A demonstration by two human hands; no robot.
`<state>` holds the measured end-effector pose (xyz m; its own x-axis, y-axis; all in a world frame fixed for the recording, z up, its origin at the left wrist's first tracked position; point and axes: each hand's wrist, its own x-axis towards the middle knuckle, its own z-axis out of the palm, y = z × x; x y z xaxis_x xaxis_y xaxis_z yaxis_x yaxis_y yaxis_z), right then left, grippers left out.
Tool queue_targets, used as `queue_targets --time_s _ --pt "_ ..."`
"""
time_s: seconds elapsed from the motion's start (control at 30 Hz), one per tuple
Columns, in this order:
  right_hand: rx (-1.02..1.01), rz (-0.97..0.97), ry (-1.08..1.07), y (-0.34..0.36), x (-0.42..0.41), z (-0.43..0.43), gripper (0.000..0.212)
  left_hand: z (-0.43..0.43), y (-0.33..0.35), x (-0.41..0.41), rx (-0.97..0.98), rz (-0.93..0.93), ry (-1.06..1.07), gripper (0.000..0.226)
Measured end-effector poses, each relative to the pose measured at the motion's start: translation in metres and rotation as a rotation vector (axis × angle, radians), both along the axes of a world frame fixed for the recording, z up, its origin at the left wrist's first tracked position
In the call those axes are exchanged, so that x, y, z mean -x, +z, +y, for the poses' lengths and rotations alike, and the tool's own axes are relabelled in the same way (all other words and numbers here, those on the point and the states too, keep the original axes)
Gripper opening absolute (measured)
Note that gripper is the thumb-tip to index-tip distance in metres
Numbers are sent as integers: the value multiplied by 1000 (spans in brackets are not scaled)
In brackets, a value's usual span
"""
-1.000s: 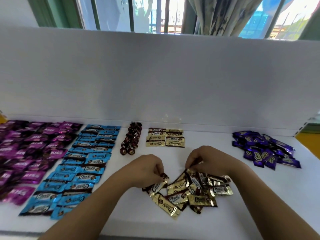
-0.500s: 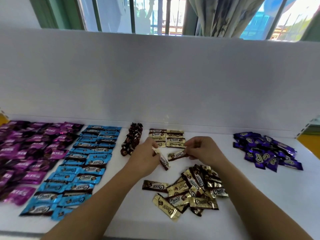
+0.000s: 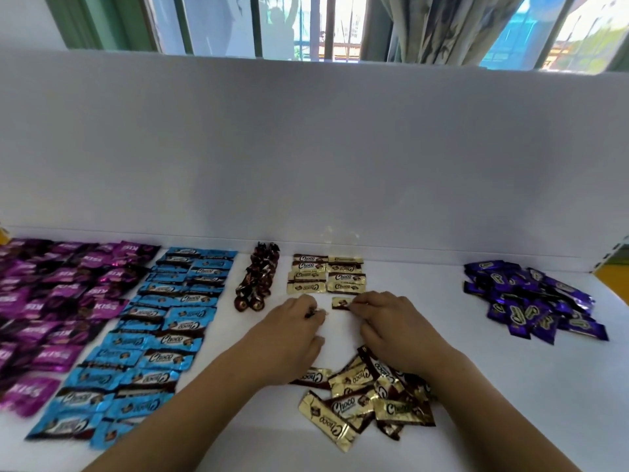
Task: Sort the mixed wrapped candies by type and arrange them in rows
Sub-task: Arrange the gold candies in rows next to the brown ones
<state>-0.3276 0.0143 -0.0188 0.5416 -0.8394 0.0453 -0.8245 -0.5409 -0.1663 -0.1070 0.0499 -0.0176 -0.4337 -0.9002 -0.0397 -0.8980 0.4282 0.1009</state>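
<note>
Candy (image 3: 341,303) pinched by right grip (image 3: 384,321) at gold rows' (image 3: 326,274) near edge; left grip (image 3: 292,323) pinches second candy (image 3: 315,313) (half-hidden).

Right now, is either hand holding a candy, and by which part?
Right hand pinches a gold Choco candy by its right end. Left hand holds a second candy, mostly hidden; the part cannot be told.

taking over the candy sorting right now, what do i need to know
Left hand: fingers curled over a mostly hidden wrapper.
Right hand: pinching a gold candy just below the gold rows.
Done: pink rows, blue rows and brown twists laid out.
To do: gold pile near you and purple pile at right, both unsorted.
</note>
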Motion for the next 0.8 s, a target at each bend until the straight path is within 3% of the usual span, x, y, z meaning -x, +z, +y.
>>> queue_targets --time_s 0.1,0.3,0.53,0.63,0.73,0.8 --pt "-3 6 -40 -3 -3 2 64 -2 -4 2 6 44 47 70" --pt "-21 -12 -40 -2 -6 4 74 -5 -13 -1 44 159 57 58" --pt "-84 -115 -33 2 -2 3 67 -4 -6 -3 43 244 52 52" --pt "-184 -259 -50 21 11 1 44 3 11 -7 -46 242 8 44" --pt "-351 -93 23 40 24 3 36 15 28 -15 -256 206 -10 46" --pt "-392 -42 35 40 27 7 31 22 33 -17 -297 150 -32 41"
